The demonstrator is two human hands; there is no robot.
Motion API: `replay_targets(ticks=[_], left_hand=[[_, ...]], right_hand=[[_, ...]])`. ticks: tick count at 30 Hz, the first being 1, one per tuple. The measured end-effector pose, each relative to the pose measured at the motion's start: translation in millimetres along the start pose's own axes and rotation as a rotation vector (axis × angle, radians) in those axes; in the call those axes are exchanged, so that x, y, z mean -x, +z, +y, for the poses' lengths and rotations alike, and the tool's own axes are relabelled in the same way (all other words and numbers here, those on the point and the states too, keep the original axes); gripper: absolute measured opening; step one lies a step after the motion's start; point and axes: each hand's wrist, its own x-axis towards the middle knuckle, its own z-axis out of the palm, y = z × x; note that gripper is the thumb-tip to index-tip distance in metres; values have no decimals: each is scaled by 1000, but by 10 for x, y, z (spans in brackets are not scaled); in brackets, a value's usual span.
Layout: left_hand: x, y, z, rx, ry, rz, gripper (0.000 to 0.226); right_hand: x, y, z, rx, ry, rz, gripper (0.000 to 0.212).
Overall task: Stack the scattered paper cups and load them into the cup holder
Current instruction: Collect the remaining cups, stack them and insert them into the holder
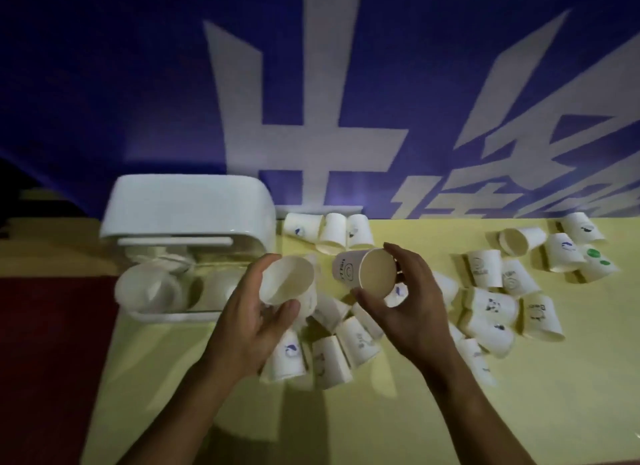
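A white paper cup (289, 280) is gripped in the left hand (251, 321), pinched between the thumb below and the fingers curled over its top, with its open mouth turned toward the camera. A second paper cup (365, 273), printed with a small smiling face, is held on its side in the right hand (412, 303), the thumb pressed under the rim and the fingers wrapped across the far side; its brownish inside faces the camera. The two held cups are kept just beside each other, apart, above the yellow tabletop (398, 419). Beneath and between the hands a cluster of tipped cups (325, 354) is spread over the table, several touching one another. Three more cups (329, 231) are lined up against the back edge of the table, and a larger scatter of cups (512, 291) is strewn to the right, some bearing blue, black or green prints. The white cup holder (188, 208) is placed at the left rear of the table, its rounded cover raised over a tray (166, 314) in which white cups are seen lying; their number cannot be told through the blur. A blue banner with large white characters (311, 84) is hung behind the table.
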Motion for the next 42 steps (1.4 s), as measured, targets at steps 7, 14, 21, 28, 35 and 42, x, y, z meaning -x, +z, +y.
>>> replay_targets(ticks=[7,14,21,28,35,42], left_hand=[[439,-891,-377,-112,-23,98,66],[247,-1020,-601,-70,-120,203,70],[150,-821,-951,-214,-177,147,73],[-3,-715,-1107,-310,-255,131,72],[29,-747,-1157,-384,-296,-10,70],[18,-846,-1152,-373,-353,-84,103]], right_hand=[[284,945,-656,-21,-43,-65,77],[332,1182,-778,-4,-2,-73,77],[238,1193,-758,18,-16,-41,78],[149,1291,-719,41,-108,-54,75],[71,1544,-907,3,-153,-168,72],[59,1840,-813,86,-189,-278,77]])
